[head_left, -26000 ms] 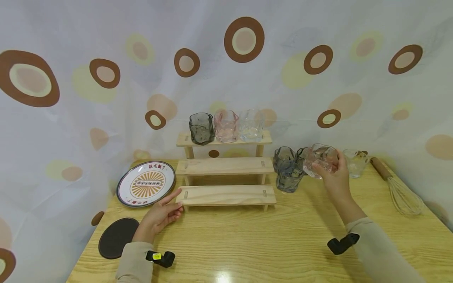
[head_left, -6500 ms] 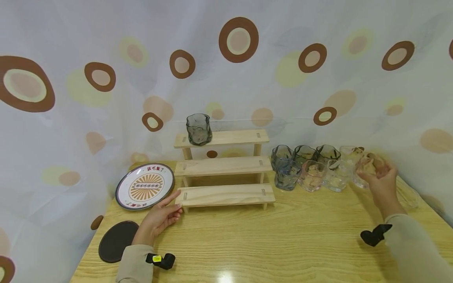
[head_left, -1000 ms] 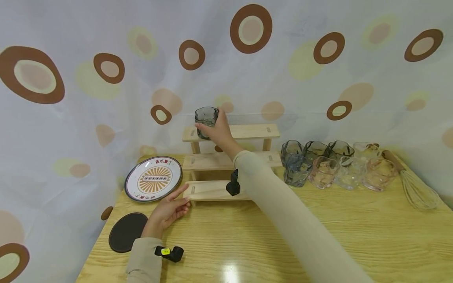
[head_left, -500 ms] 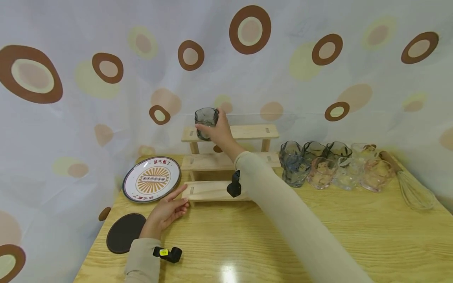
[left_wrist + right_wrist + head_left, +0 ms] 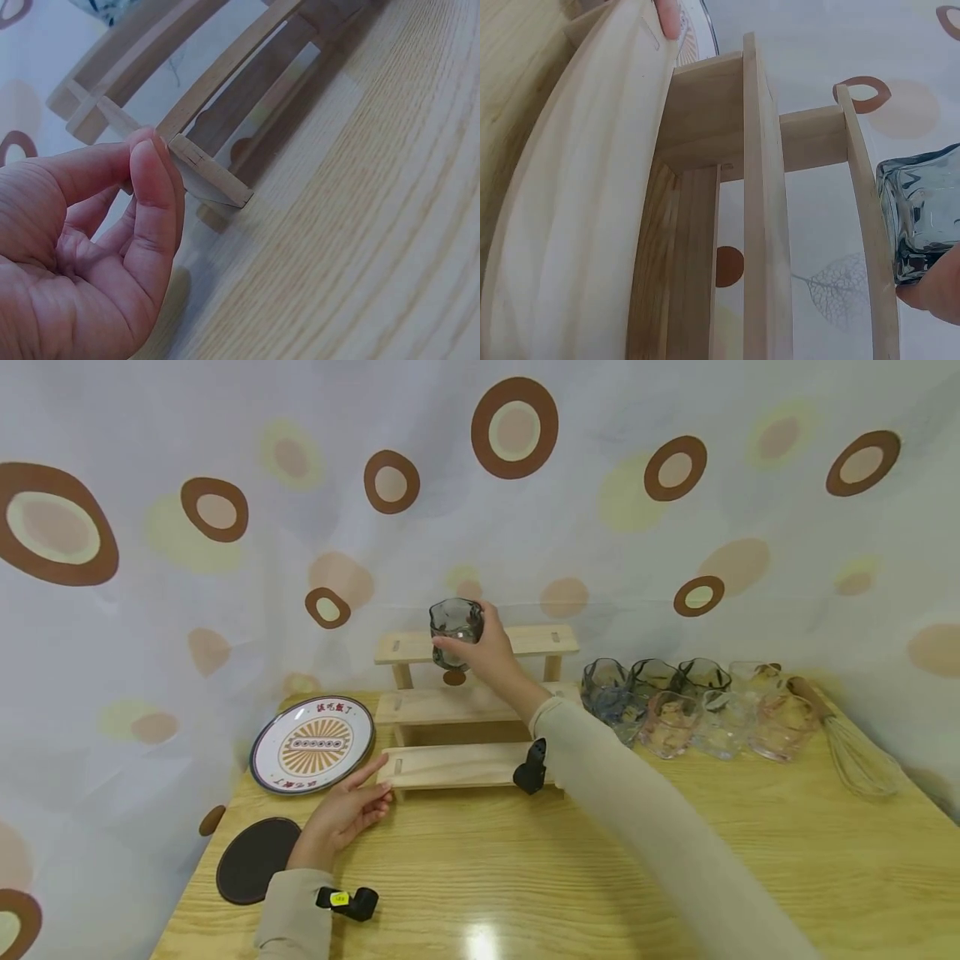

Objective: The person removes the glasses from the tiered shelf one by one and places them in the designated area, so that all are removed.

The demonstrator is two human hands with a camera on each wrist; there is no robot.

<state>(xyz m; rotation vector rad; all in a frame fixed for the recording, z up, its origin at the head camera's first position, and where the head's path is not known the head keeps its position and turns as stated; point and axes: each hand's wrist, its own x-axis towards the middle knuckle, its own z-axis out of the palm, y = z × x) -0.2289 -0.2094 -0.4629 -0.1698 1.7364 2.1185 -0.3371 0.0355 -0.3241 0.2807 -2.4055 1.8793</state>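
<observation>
A three-tier wooden display stand [image 5: 465, 766] stands at the middle of the table. My left hand [image 5: 347, 814] pinches the left end of its lowest tier; in the left wrist view, thumb and fingertips meet at the board's corner. My right hand [image 5: 495, 647] grips a grey wavy drinking glass [image 5: 450, 627] upright at the top tier. In the right wrist view the glass [image 5: 922, 210] shows right beside the top board, a fingertip low on its side. Several more glasses, smoky grey, bluish, pink [image 5: 670, 727] and clear [image 5: 722, 727], stand in two rows right of the stand.
A wooden-handled whisk [image 5: 858, 756] lies at the far right, close to the glasses. Left of the stand are a patterned plate [image 5: 337, 764] and a round black coaster [image 5: 258, 860]. A patterned cloth [image 5: 600, 560] hangs behind the table [image 5: 465, 860].
Pink and clear glasses that stood on the top tier are now with those on the right. Within the last half second, the grey glass has moved right along the top tier. My left hand stays put.
</observation>
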